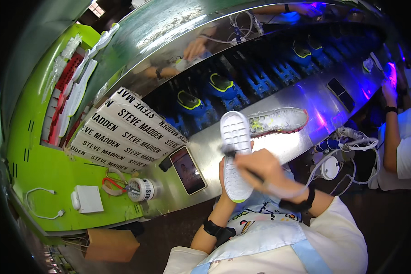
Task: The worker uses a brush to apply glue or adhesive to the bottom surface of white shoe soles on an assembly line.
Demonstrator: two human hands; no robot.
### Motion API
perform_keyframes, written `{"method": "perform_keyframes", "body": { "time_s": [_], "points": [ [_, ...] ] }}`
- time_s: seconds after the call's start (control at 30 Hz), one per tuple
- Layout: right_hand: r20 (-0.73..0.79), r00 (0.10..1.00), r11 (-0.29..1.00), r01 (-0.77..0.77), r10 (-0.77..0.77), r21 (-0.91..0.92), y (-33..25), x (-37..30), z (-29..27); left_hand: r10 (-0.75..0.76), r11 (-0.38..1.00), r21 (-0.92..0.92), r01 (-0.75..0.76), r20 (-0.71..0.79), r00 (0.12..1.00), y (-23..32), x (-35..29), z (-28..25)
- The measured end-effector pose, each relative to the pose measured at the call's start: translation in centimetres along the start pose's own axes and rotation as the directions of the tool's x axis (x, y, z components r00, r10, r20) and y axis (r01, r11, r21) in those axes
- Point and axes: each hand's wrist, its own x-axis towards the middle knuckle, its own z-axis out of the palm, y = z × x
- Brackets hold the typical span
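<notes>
My left hand [222, 177] grips a white shoe sole [237, 180] from beneath, so most of its fingers are hidden. A lime edge shows at the sole's near end, and grooves cover its face. Closed around a dark-handled brush [229, 151], my right hand [263, 167] is smeared by motion. The brush's dark head lies over the sole's middle; whether it touches is too blurred to tell. Just beyond, a grey-white shoe piece [281, 121] with yellow-green marks and a reddish edge lies on the metal ledge [214, 160].
Dark shoes with lime collars [221, 83] stand on blue holders along the line behind the ledge. To the left are a printed box [123, 130], a phone [187, 170], a white tub [140, 189] and scissors [113, 186]. At right, another person's arm [391, 132] reaches in near cables [351, 141].
</notes>
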Motion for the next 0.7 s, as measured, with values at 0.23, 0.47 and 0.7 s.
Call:
{"method": "perform_keyframes", "body": {
  "time_s": [0.23, 0.47, 0.7],
  "points": [
    [0.151, 0.988, 0.996, -0.055, 0.045, 0.065, 0.2, -0.7, -0.2, 0.035, 0.999, 0.002, -0.036, 0.146, 0.989, 0.2, 1.0, 2.2],
    [0.388, 0.885, 0.859, -0.393, 0.256, 0.329, -0.5, -0.5, -0.8, -0.055, 0.995, -0.068, 0.066, 0.153, 0.987, 1.8, 1.6, 3.0],
    [0.521, 0.819, 0.779, -0.482, 0.240, 0.401, -0.4, -0.4, -1.3, -0.157, 0.984, 0.112, 0.136, 0.202, 0.967, 3.5, 2.4, 3.1]
  ]
}}
